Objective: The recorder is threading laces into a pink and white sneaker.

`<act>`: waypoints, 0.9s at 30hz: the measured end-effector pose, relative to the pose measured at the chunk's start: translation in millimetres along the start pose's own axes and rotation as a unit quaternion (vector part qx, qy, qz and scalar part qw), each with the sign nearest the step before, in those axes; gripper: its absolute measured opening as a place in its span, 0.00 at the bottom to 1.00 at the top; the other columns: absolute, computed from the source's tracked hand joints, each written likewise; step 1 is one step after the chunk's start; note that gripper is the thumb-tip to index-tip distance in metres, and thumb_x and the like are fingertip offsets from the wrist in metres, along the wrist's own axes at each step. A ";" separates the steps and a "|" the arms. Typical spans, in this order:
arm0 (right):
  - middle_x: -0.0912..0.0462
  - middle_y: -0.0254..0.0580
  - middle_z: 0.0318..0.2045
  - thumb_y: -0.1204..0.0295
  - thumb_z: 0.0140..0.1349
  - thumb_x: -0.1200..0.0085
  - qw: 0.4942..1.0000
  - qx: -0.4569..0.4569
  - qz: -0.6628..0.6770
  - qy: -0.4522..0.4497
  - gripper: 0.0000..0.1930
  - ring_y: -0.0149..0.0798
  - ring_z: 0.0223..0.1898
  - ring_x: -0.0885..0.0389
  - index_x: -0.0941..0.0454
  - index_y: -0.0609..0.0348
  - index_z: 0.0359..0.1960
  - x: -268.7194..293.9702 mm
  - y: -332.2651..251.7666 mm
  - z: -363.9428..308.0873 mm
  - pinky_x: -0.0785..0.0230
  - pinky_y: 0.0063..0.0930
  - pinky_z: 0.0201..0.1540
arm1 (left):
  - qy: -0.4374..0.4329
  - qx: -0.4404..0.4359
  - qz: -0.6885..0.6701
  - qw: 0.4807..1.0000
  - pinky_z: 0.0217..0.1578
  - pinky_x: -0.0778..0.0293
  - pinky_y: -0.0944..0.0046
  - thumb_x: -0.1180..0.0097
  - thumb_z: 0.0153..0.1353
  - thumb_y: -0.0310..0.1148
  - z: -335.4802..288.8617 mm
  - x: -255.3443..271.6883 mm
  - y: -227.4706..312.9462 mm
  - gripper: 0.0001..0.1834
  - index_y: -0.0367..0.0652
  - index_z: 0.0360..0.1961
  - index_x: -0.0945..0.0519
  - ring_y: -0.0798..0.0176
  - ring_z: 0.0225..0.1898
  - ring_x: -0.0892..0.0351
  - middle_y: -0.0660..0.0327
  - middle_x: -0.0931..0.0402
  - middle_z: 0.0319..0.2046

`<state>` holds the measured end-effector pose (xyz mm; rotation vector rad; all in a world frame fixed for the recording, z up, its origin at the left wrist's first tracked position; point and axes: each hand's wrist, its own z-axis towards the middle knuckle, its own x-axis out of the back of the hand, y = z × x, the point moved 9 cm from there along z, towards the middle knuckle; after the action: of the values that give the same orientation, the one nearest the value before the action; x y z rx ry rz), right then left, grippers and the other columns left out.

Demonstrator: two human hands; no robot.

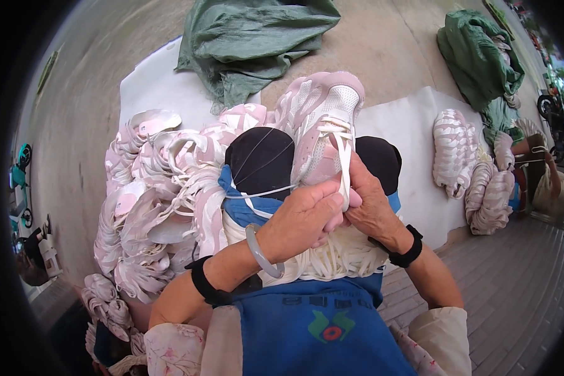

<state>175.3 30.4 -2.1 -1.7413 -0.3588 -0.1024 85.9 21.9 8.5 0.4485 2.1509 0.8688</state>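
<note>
A pink and white sneaker upper (313, 150) stands between my knees, its toe pointing away from me. A cream shoelace (344, 166) runs from its eyelets down to my hands. My left hand (304, 216) is closed, thumb and fingers pinching the lace. Beside it, touching, my right hand (373, 203) is closed on the same lace. The exact grip of the fingertips is partly hidden. More stacked uppers show just behind this one. Across my lap lies a thick bundle of cream laces (338, 257), over a blue apron (294, 332).
Many pink and white uppers (144, 213) are heaped at my left. A green sack (250, 44) lies ahead on white sheeting (395, 119). Farther right are bundled uppers (454, 153), another green sack (479, 59) and a person's arm (553, 178). Dark pads (257, 156) cover my knees.
</note>
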 end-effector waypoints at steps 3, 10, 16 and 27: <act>0.18 0.41 0.34 0.76 0.58 0.42 0.999 0.031 0.024 0.010 0.42 0.29 0.30 0.21 0.51 0.50 0.72 -0.6 -0.2 3.4 0.26 0.25 0.34 | -0.017 0.044 -0.053 0.998 0.18 0.44 0.78 0.60 0.73 0.37 -2.0 -2.9 -2.7 0.18 0.35 0.53 0.27 0.79 0.16 0.47 0.73 0.42 0.19; 0.25 0.27 0.26 0.73 0.57 0.38 0.997 -0.012 0.065 0.032 0.44 0.20 0.29 0.30 0.52 0.58 0.72 -0.7 13.9 5.7 0.36 0.18 0.36 | -0.081 0.113 -0.145 0.980 0.16 0.45 0.78 0.57 0.71 0.36 -2.6 -13.5 -8.0 0.18 0.34 0.54 0.27 0.81 0.15 0.49 0.73 0.42 0.19; 0.21 0.39 0.36 0.70 0.55 0.37 0.985 0.087 0.146 0.013 0.37 0.31 0.35 0.22 0.40 0.57 0.66 -3.7 -16.7 8.4 0.28 0.27 0.42 | -0.094 0.095 -0.191 0.972 0.16 0.45 0.78 0.57 0.72 0.37 2.5 -24.0 6.5 0.19 0.35 0.55 0.27 0.82 0.14 0.51 0.75 0.43 0.19; 0.22 0.37 0.32 0.71 0.70 0.58 0.917 0.028 0.316 0.240 0.12 0.31 0.39 0.24 0.25 0.62 0.30 137.1 24.9 -46.0 0.32 0.26 0.48 | 0.129 0.066 0.103 0.984 0.14 0.52 0.79 0.47 0.68 0.43 -31.6 95.8 21.2 0.17 0.38 0.41 0.22 0.83 0.15 0.51 0.78 0.46 0.17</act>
<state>318.4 6.7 20.3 -1.6330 0.5594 -0.0457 0.4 76.1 -11.1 0.6655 2.4430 0.9432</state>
